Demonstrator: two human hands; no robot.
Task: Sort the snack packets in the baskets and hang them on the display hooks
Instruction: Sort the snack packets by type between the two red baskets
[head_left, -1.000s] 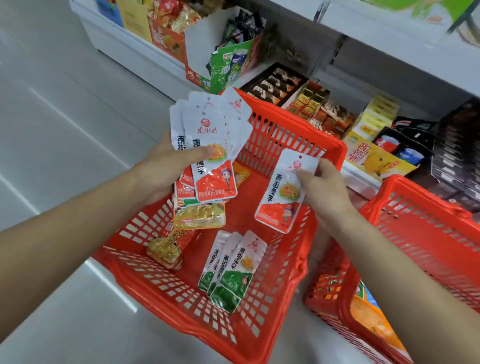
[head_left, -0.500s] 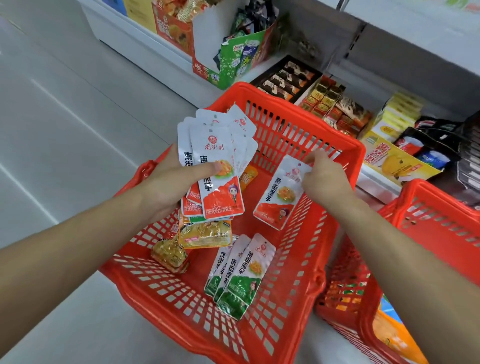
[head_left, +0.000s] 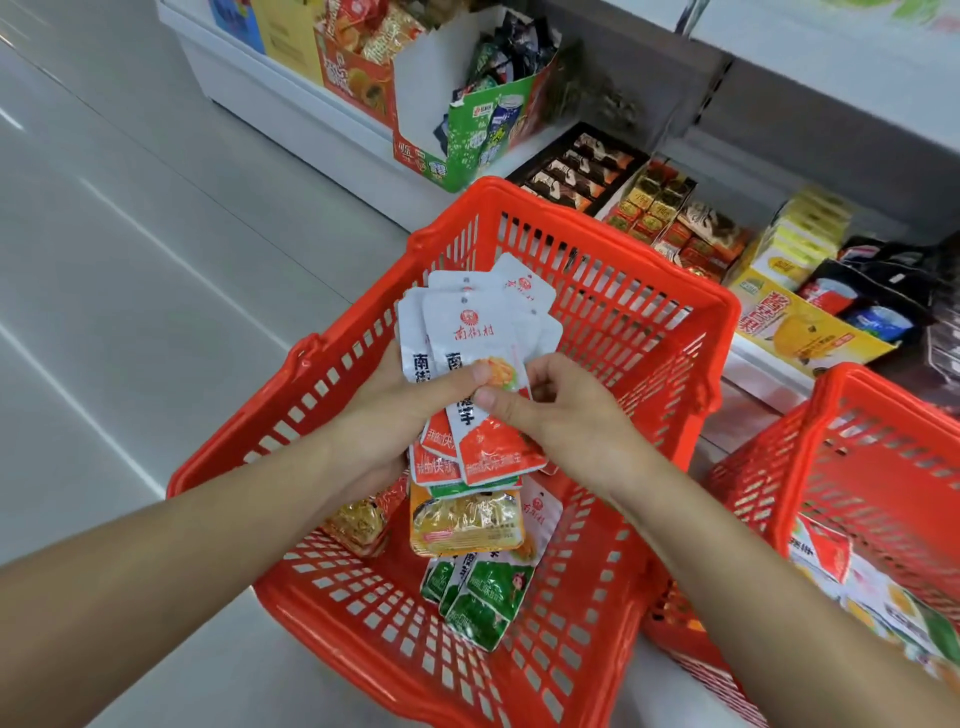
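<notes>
Over the red basket (head_left: 639, 332), our left hand (head_left: 384, 421) grips the fanned red packets (head_left: 478, 322); our right hand (head_left: 566, 410) pinches the front one.

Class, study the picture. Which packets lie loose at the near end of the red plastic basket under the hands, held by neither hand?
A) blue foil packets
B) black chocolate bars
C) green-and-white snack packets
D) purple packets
C: a fan of green-and-white snack packets lies on the floor of the red plastic basket, below the left hand and right hand, which both pinch the red-and-white snack packets.
</notes>
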